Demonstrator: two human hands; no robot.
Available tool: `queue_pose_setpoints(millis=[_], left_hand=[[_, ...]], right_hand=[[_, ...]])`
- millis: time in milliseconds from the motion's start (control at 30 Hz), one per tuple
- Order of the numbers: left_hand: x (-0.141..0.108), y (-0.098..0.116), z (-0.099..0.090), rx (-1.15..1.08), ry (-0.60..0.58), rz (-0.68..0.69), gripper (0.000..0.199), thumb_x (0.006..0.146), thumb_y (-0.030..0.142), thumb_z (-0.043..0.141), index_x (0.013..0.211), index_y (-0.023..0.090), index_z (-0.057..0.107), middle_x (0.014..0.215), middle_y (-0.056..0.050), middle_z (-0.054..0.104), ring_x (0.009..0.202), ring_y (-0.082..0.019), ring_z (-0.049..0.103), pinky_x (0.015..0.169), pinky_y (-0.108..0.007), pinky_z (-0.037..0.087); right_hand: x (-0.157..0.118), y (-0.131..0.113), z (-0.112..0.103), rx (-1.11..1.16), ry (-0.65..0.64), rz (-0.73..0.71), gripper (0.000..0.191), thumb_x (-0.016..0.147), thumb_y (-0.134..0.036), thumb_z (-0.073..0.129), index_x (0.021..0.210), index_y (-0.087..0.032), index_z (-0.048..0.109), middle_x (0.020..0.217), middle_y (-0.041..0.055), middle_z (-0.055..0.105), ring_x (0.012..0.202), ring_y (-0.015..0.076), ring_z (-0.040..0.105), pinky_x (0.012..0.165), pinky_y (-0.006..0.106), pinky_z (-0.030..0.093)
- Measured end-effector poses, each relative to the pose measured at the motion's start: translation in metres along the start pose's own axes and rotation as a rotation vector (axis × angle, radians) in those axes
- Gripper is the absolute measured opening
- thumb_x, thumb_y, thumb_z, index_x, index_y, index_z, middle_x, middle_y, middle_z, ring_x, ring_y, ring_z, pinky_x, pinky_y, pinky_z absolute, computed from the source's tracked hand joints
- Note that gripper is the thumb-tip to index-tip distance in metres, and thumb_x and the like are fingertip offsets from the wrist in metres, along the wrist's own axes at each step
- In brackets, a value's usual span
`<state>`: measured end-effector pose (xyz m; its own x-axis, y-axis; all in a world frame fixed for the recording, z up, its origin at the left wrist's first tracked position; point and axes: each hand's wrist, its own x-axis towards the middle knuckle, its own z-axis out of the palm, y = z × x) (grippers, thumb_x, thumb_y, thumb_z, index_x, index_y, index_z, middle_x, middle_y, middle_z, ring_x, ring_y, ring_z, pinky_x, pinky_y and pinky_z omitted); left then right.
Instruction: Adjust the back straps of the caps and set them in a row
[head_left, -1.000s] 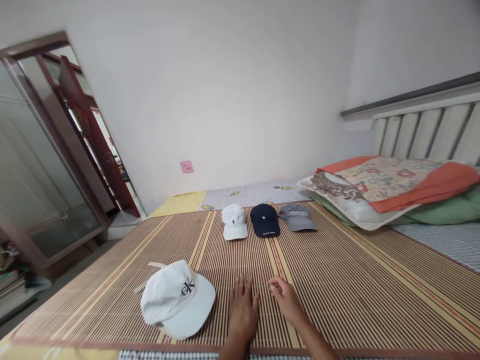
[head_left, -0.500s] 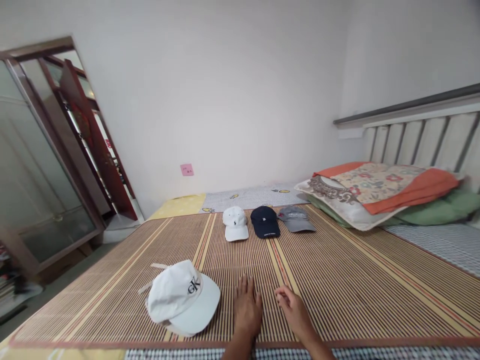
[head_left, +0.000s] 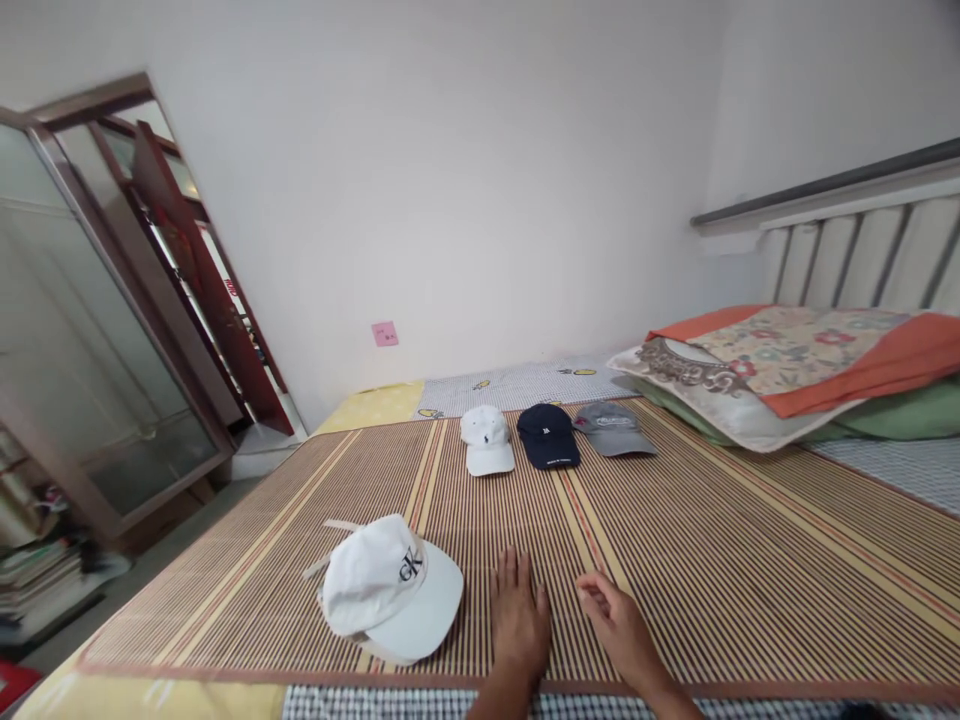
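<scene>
L hand (head_left: 519, 622) palm-down, fingers extended, on striped mat (head_left: 705, 560) nr its front edge, nothing gripped; R hand (head_left: 621, 630) just to its R, fingers part-curled, empty. White cap w/ "CK" letters (head_left: 394, 590) sits L of L hand, apart from it, nr mat's front edge, brim toward the hands, straps out behind. Nr mat's back edge, L to R: small-logo white cap (head_left: 487, 441), navy cap (head_left: 548, 437), grey cap (head_left: 613, 430), brims facing front edge; pillow (head_left: 739, 420) w/ orange-edged floral cloth (head_left: 825, 350) on top lies at back R corner.
</scene>
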<state>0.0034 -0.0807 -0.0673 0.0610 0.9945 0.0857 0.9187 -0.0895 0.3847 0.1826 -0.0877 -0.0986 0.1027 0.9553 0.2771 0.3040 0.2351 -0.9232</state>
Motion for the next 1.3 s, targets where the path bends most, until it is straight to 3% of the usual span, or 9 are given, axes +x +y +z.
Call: queue_pose_setpoints(millis=[167, 433, 733, 1133, 1300], left_hand=[[-0.01, -0.007, 0.004, -0.033, 0.003, 0.027, 0.063, 0.103, 0.036, 0.03, 0.163, 0.019, 0.035, 0.175, -0.006, 0.024, 0.163, -0.025, 0.016, 0.134, -0.046, 0.014], [-0.012, -0.006, 0.003, -0.109, 0.05, 0.01, 0.062, 0.099, 0.031, 0.034, 0.157, 0.014, 0.046, 0.171, -0.01, 0.035, 0.16, -0.026, 0.025, 0.133, -0.045, 0.017], [-0.007, -0.011, 0.012, -0.072, 0.06, -0.009, 0.061, 0.103, 0.036, 0.029, 0.158, 0.016, 0.045, 0.172, -0.006, 0.033, 0.161, -0.026, 0.023, 0.133, -0.044, 0.017], [0.002, -0.012, 0.023, -0.092, 0.085, -0.055, 0.063, 0.102, 0.04, 0.035, 0.161, 0.019, 0.041, 0.173, -0.005, 0.031, 0.161, -0.027, 0.024, 0.132, -0.047, 0.019], [-0.003, -0.007, 0.018, -0.039, 0.125, -0.034, 0.061, 0.1, 0.03, 0.033, 0.159, 0.016, 0.044, 0.171, -0.008, 0.036, 0.16, -0.026, 0.027, 0.133, -0.046, 0.019]], right_hand=[[-0.009, -0.002, 0.001, -0.009, -0.004, -0.003, 0.037, 0.089, -0.06, 0.057, 0.09, -0.026, 0.073, 0.09, 0.0098, 0.079, 0.085, 0.0313, 0.075, 0.078, 0.04, 0.059], [-0.012, 0.001, -0.001, -0.066, -0.061, -0.048, 0.038, 0.088, -0.061, 0.056, 0.085, -0.027, 0.074, 0.087, 0.0096, 0.08, 0.082, 0.031, 0.076, 0.076, 0.039, 0.061], [-0.017, 0.008, 0.001, -0.16, -0.071, -0.066, 0.04, 0.093, -0.06, 0.051, 0.097, -0.026, 0.073, 0.095, 0.0094, 0.08, 0.082, 0.0262, 0.077, 0.071, 0.031, 0.061], [-0.019, 0.021, 0.007, -0.219, -0.006, -0.195, 0.033, 0.097, -0.051, 0.047, 0.095, -0.027, 0.07, 0.09, 0.0059, 0.08, 0.075, 0.0217, 0.077, 0.066, 0.026, 0.06], [-0.022, 0.018, 0.007, -0.204, 0.017, -0.253, 0.028, 0.098, -0.045, 0.049, 0.097, -0.027, 0.07, 0.09, 0.0054, 0.079, 0.072, 0.0207, 0.075, 0.065, 0.026, 0.059]])
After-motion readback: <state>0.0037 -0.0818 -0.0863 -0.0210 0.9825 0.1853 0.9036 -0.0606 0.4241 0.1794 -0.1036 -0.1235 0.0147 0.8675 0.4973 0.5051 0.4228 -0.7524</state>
